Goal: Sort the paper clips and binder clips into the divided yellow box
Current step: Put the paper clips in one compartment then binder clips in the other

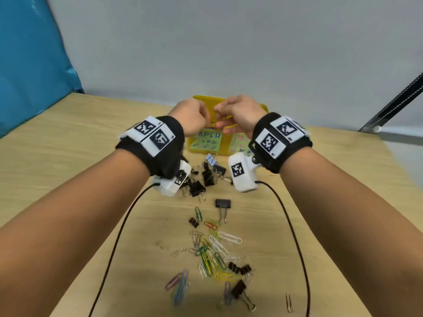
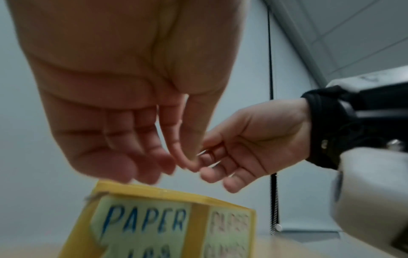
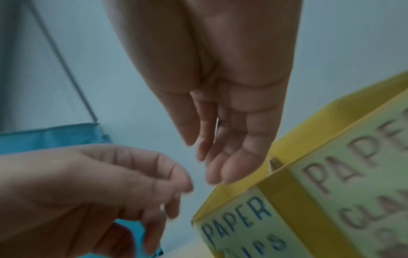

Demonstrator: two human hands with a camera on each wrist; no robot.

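Both hands hover together over the divided yellow box (image 1: 225,143) at the table's far side. My left hand (image 1: 208,117) pinches thumb against index finger (image 2: 187,161) on a thin silver paper clip (image 2: 202,152). My right hand (image 1: 218,110) meets it fingertip to fingertip, and a silver glint (image 3: 217,122) shows between its thumb and fingers. Whether this is one clip or two linked ones is too blurred to tell. The box's front labels read PAPER CLIPS (image 2: 143,225) on the left and PAPER CLAMPS (image 3: 362,165) on the right. Loose coloured paper clips (image 1: 212,255) lie near me. A heap of black binder clips (image 1: 207,177) sits in front of the box.
Two black cables (image 1: 119,236) run from the wrist cameras along the wooden table (image 1: 68,156) on either side of the clips. A blue sheet (image 1: 29,65) hangs at the back left. A black rail (image 1: 393,104) leans at the back right. A lone silver clip (image 1: 288,303) lies near the front edge.
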